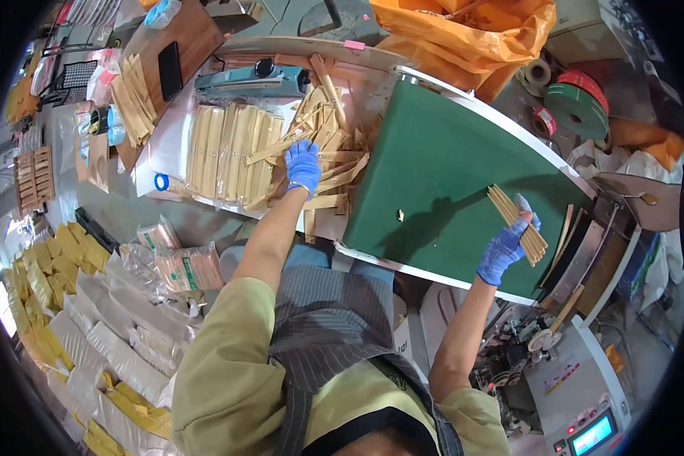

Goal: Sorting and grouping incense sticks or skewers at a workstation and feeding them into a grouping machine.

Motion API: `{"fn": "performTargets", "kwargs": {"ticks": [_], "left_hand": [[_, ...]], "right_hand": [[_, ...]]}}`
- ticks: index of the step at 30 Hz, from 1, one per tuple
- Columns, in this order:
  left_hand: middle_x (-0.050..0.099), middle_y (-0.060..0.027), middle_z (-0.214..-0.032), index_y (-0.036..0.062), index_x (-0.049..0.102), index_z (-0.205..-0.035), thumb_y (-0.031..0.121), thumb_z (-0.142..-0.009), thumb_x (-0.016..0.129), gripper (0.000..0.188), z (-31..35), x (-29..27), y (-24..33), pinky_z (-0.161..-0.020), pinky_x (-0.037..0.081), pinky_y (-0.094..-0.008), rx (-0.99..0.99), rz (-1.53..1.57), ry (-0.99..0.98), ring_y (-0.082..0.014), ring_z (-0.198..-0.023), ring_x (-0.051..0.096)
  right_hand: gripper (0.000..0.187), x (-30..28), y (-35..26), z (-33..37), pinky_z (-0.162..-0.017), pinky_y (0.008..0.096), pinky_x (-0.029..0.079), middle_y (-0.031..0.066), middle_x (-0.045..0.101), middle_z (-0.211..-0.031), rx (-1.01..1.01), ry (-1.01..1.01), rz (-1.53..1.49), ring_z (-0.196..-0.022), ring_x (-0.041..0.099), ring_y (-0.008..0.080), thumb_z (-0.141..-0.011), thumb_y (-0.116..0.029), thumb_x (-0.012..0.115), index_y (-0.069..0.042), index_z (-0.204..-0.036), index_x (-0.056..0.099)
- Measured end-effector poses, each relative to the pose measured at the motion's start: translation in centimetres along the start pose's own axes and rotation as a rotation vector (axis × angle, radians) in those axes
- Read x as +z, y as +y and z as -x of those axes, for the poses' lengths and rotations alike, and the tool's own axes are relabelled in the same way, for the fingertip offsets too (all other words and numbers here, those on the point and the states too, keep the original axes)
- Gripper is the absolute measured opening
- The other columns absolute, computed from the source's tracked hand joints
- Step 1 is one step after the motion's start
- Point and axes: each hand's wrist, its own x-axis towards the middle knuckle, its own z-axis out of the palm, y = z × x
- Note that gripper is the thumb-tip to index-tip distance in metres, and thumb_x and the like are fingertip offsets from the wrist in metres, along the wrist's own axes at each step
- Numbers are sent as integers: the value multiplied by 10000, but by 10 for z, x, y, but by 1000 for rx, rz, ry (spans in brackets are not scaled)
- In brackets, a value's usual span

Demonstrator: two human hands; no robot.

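Note:
My right hand [505, 249], in a blue glove, is closed round a small bundle of long thin tan sticks [518, 224]. It holds them above the right part of the green conveyor belt [433, 144]. My left hand [302, 164], also gloved in blue, reaches into a loose, jumbled pile of tan sticks [330, 163] left of the belt. Its fingers are bent and close together, touching the pile; whether a stick is between them is hidden. Neat rows of tan sticks [224, 152] in clear wrapping lie left of that hand.
A blue-green device [251, 82] with a black knob stands behind the rows. An orange bag [471, 38] is beyond the belt. At the belt's right end is a machine with a lit screen [591, 433]. Stacked plastic-wrapped packs [121, 342] fill the lower left.

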Motion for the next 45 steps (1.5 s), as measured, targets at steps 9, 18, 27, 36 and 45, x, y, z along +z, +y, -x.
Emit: {"fn": "performTargets", "kwargs": {"ticks": [9, 18, 27, 36, 45], "left_hand": [[493, -41, -633, 43, 498, -806, 130, -791, 567, 112, -20, -115, 1, -553, 409, -244, 74, 875, -39, -115, -577, 487], [553, 9, -710, 31, 577, -850, 73, -765, 613, 102, 46, -200, 37, -572, 405, -199, 148, 1086, -347, -36, -616, 464], [572, -62, -892, 62, 521, -968, 128, -821, 534, 162, 44, -163, 45, -598, 461, -275, 523, 1254, -210, -116, -663, 537], [513, 9, -590, 50, 549, -734, 190, -835, 530, 174, 60, -207, 61, -434, 332, -174, 62, 1454, -666, -28, -475, 417], [515, 3, -620, 51, 530, -730, 248, -782, 595, 214, 59, -197, 11, -460, 349, -211, 180, 1239, -744, -64, -513, 443]], "right_hand": [[200, 56, -48, 37, -463, 185, 338, -32, 455, -623, 138, -345, 36, -510, 408, 41, -796, -51, 506, -13, -978, 581], [175, 121, -61, 18, -457, 289, 407, 32, 478, -532, -230, -831, 71, -488, 503, 133, -745, -153, 616, -24, -857, 578], [173, 124, -122, 89, -551, 337, 453, 98, 591, -726, -540, -1102, 101, -617, 582, 250, -635, -32, 591, -77, -801, 586], [164, 121, -110, 57, -428, 205, 358, -13, 471, -557, 509, -563, -312, -444, 407, 57, -782, -130, 603, 23, -838, 594], [109, 81, -66, -10, -412, 220, 328, 0, 458, -552, 365, -29, -526, -431, 394, 71, -765, -103, 611, 5, -760, 596]]}}
